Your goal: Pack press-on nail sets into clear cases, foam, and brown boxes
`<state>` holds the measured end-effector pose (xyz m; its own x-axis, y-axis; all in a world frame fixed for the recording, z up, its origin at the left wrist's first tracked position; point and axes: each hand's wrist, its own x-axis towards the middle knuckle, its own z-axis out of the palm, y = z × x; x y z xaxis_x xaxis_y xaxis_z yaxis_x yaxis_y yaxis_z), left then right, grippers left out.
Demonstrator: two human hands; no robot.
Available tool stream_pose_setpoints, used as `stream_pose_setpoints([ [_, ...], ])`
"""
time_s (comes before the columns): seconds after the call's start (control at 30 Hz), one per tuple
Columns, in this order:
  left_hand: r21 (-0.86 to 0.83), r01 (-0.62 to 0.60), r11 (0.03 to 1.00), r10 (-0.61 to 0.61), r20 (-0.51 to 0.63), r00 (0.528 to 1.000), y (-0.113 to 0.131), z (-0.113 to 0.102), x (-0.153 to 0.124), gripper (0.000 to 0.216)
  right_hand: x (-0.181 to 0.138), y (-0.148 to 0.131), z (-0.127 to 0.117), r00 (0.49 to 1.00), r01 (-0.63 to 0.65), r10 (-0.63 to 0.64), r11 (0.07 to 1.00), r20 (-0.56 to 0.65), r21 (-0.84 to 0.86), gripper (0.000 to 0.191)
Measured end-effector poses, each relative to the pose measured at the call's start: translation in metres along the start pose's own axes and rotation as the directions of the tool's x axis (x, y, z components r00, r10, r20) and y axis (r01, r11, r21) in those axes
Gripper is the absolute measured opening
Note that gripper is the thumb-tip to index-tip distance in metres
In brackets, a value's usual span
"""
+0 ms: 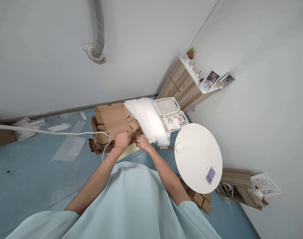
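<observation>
In front of me lies a stack of flattened brown cardboard boxes (pixel 113 116), with cut flaps and fold lines showing on the top one. My left hand (pixel 122 140) is closed on the near right edge of a cardboard box there. Close beside it, my right hand (pixel 142 143) pinches the same folded cardboard edge; its fingertips are partly hidden. White foam sheets (pixel 147 116) lie in a pile just right of the stack. A pale yellow surface (pixel 128 151) shows beneath my hands.
Two white baskets, one holding small packets (pixel 175 122), stand beyond the foam. A round white table (pixel 198 156) is at my right, with folded boxes (pixel 202 200) below it. A white cable (pixel 66 133) runs in from the left. A wooden cabinet (pixel 180 83) stands behind.
</observation>
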<state>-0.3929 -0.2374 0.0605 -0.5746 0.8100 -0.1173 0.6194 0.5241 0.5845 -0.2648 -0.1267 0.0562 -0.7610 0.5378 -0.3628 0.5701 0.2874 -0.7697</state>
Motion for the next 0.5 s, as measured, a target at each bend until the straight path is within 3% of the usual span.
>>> stream_pose_setpoints([
  [0.13, -0.066, -0.08, 0.995, 0.066, -0.193, 0.979, 0.02, -0.029, 0.0, 0.044, -0.005, -0.006, -0.009, 1.0, 0.01, -0.011, 0.998, 0.007, 0.066, 0.014],
  [0.23, -0.152, -0.178, 0.972, 0.121, -0.325, 0.938, 0.04, -0.055, -0.002, 0.043, -0.015, -0.014, -0.029, 0.996, 0.033, -0.022, 0.992, -0.082, 0.123, 0.026],
  [0.33, -0.216, -0.28, 0.935, 0.178, -0.399, 0.9, 0.068, -0.075, -0.004, 0.042, -0.034, -0.025, -0.067, 0.972, 0.092, -0.031, 0.963, -0.233, 0.252, 0.044],
  [0.5, -0.246, -0.488, 0.837, 0.389, -0.36, 0.848, 0.135, -0.077, -0.007, 0.041, -0.088, -0.044, -0.15, 0.851, 0.25, -0.038, 0.907, -0.524, 0.34, 0.055],
])
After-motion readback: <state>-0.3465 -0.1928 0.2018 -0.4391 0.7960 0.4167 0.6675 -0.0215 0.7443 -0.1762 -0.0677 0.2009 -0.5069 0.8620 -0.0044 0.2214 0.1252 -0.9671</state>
